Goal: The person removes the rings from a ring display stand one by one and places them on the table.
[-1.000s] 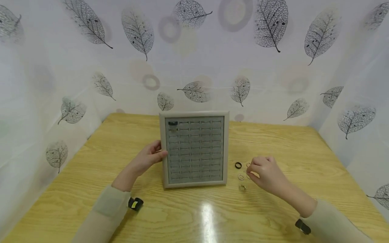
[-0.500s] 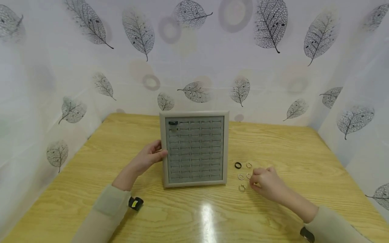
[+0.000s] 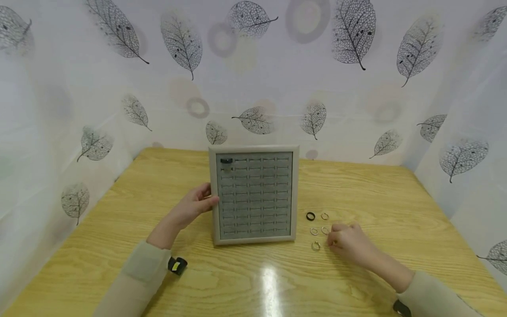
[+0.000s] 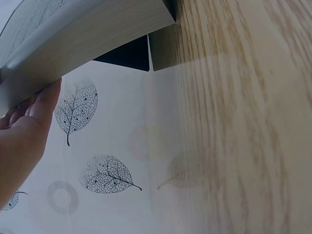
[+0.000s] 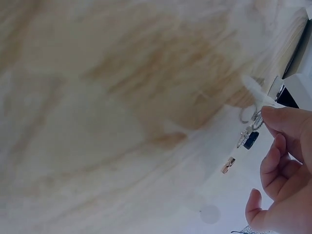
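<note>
The ring display board [image 3: 255,240], grey padding with rows of slots in a pale frame, stands nearly upright. My left hand [image 3: 192,207] grips its left edge, thumb at the front and fingers behind. A dark ring [image 3: 226,161] sits in the top left slot. On the table lie a black ring [image 3: 310,216], a rose-gold ring [image 3: 325,216], two silver rings [image 3: 314,231] and a gold-toned ring [image 3: 315,246]. Beside them my right hand [image 3: 350,241] is low over the table, fingers curled. In the right wrist view, its thumb and fingertip pinch a small silvery ring [image 5: 257,120].
The wood-grain table [image 3: 237,281] runs back to a pale curtain [image 3: 269,79] with a leaf print. In the left wrist view a dark support panel [image 4: 129,54] shows behind the board. Black straps with small devices [image 3: 177,266] are on both wrists.
My right hand has moved down from over the rose-gold and silver rings towards the table's near side, uncovering them. The left hand and the board have stayed in place.
</note>
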A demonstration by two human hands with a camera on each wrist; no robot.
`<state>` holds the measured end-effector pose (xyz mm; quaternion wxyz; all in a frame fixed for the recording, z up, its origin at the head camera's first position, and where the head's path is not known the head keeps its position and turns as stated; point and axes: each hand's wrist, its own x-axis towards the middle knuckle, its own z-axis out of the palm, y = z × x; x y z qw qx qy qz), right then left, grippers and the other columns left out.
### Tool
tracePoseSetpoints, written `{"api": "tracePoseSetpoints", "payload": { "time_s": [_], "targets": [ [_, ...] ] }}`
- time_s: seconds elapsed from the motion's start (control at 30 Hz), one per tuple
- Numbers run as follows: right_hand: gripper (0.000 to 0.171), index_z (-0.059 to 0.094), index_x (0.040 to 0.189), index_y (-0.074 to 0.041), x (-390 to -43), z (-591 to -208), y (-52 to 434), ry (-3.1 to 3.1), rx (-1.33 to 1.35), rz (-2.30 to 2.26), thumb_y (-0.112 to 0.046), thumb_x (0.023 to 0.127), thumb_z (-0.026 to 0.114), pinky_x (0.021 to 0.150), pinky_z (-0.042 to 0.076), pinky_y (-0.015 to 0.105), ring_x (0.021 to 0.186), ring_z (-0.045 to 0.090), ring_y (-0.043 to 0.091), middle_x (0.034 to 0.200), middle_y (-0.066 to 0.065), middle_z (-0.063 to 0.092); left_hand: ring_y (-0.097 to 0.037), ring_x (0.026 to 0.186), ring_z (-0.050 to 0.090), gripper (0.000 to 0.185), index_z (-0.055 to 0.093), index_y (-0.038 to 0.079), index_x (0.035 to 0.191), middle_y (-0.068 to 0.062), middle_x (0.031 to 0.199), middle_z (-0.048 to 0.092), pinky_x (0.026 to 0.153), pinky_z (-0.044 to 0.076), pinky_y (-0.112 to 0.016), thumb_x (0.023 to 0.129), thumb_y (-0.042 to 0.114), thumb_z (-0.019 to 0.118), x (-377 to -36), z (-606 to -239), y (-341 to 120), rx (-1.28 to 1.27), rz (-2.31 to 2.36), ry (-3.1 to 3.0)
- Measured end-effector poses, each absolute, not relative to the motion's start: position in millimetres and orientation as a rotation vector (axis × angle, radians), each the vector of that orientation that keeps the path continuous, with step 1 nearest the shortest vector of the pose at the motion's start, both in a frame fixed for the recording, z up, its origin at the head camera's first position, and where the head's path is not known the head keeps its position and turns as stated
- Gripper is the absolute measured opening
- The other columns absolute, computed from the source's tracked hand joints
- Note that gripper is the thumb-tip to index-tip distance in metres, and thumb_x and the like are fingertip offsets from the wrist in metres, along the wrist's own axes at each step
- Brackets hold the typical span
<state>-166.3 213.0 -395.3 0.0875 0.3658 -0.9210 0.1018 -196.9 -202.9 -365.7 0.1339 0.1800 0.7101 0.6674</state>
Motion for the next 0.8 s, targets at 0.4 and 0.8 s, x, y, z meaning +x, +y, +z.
{"api": "tracePoseSetpoints", "payload": {
  "time_s": [0.4, 0.8],
  "targets": [
    [0.018, 0.064, 0.065, -0.020, -164.4, -395.7, 213.5, -2.764, 1.103, 0.319, -0.005, 0.066, 0.074, 0.056, 0.032, 0.035, 0.056, 0.041, -0.002, 0.066, -0.015, 0.046, -0.023, 0.109, 0.047, 0.056, 0.024, -0.003, 0.136, -0.022, 0.127, 0.040, 0.088, 0.041, -0.036, 0.091, 0.019, 0.050, -197.9, -366.6, -203.6, 0.524, 1.926, 2.064],
    [0.015, 0.067, 0.069, -0.019, -163.5, -396.5, 214.8, -2.796, 1.084, 0.313, -0.007, 0.066, 0.075, 0.059, 0.034, 0.037, 0.060, 0.047, -0.001, 0.070, -0.014, 0.052, -0.022, 0.108, 0.048, 0.054, 0.024, -0.003, 0.135, -0.023, 0.126, 0.040, 0.088, 0.041, -0.035, 0.092, 0.018, 0.049, -197.2, -366.6, -203.6, 0.530, 1.925, 2.063]
  ]
}}
